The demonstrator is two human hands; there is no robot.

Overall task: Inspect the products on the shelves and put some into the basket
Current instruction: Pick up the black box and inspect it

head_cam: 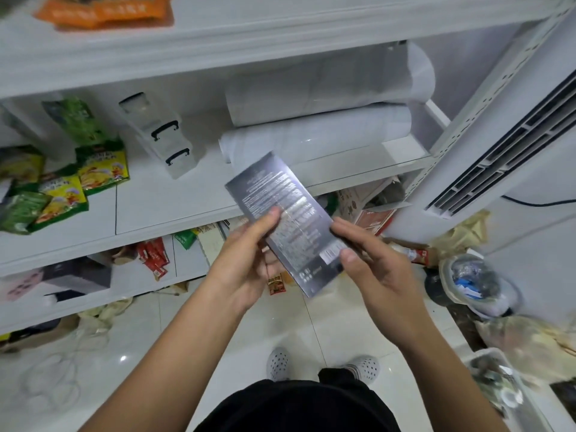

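Head view: both hands — left (246, 260), right (374, 269) — pinch a silver box (280, 213), its print unreadable.

I see a silver-grey box (282, 219) covered in fine pale print. On the white shelf (174, 194), near its left edge, the snack bags (103, 165) are green and yellow. The top shelf holds orange packets (103, 9). The clear bins (162, 135) have black handles. Below, red sachets (154, 258) lie on glossy white tiles (193, 316). My shoes (278, 363) are white with dark dots.
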